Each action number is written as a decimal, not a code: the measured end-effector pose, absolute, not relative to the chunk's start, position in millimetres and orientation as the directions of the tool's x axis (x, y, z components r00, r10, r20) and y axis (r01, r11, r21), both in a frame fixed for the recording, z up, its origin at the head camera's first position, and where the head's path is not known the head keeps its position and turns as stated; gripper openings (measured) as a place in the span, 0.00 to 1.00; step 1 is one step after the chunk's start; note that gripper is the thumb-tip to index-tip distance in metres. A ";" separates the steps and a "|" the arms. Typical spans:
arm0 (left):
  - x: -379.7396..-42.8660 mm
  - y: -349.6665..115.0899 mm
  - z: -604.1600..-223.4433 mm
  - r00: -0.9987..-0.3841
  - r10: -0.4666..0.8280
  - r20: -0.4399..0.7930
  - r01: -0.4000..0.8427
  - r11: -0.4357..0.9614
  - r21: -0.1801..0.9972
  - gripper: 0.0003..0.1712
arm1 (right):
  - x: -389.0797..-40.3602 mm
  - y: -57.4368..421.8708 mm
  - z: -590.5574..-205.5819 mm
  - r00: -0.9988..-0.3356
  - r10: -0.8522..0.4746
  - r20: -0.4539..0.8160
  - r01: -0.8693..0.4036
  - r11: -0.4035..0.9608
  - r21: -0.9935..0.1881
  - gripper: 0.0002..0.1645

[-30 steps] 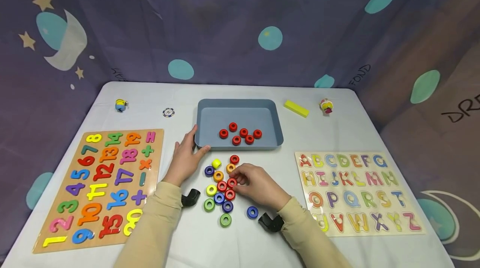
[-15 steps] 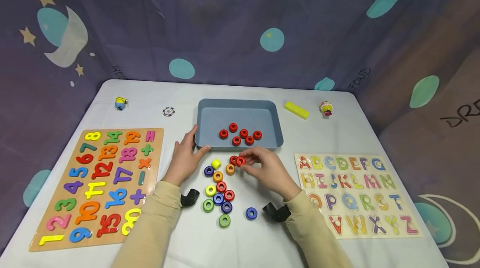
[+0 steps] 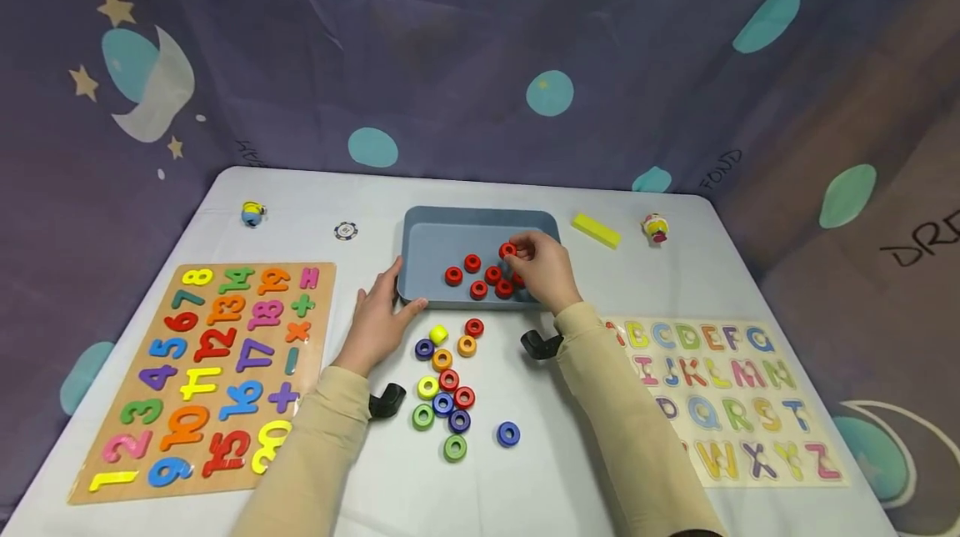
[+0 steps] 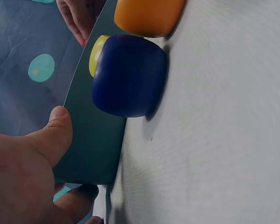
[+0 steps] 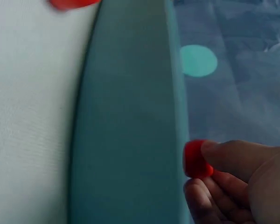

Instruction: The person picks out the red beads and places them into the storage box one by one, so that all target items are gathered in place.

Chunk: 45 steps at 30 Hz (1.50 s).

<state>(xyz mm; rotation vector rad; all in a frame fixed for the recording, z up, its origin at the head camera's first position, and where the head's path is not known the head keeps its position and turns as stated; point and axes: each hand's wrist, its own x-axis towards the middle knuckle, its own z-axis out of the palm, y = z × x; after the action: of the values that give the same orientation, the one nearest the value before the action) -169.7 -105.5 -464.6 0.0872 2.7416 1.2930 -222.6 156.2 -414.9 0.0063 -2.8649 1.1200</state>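
My right hand (image 3: 546,272) pinches a red ring-shaped bead (image 3: 507,250) between thumb and fingers, above the right part of a blue-grey tray (image 3: 442,233). In the right wrist view the same bead (image 5: 196,158) appears just beyond the tray's rim. Several red beads (image 3: 477,290) lie inside the tray; one at the right is partly hidden by my hand. My left hand (image 3: 375,327) holds the tray's front left corner, thumb on the front wall and fingers along the left side. In front of the tray lies a loose group of beads, including red (image 3: 464,398), blue (image 3: 443,404), green (image 3: 454,448) and orange (image 3: 467,346).
A number board (image 3: 202,378) lies at left and an alphabet board (image 3: 738,404) at right, partly under the right sleeve. Along the back are a small blue-yellow figure (image 3: 252,213), a poker chip (image 3: 346,231), a yellow block (image 3: 596,231) and another figure (image 3: 655,228).
My right hand picked a red bead out of the group and carried it forward, past another red bead, to above the tray. My left hand stays at the tray's corner.
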 end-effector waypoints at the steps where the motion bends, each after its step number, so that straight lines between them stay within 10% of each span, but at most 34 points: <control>1: -169.7 -104.9 -465.2 -0.992 0.098 -0.076 0.004 0.636 0.771 0.48 | -224.5 156.1 -417.1 -0.998 0.025 0.059 -0.021 0.742 -0.670 0.17; 45: -170.5 -106.4 -465.4 -0.992 0.106 -0.065 0.016 0.624 0.781 0.47 | -134.6 127.0 -440.7 -0.976 -0.205 0.072 -0.194 0.680 -0.707 0.16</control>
<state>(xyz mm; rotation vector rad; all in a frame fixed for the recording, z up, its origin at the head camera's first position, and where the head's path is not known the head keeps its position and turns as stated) -170.5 -106.4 -465.4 0.1033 2.7358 1.3146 -134.6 127.0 -440.7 0.3433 -2.8913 1.2147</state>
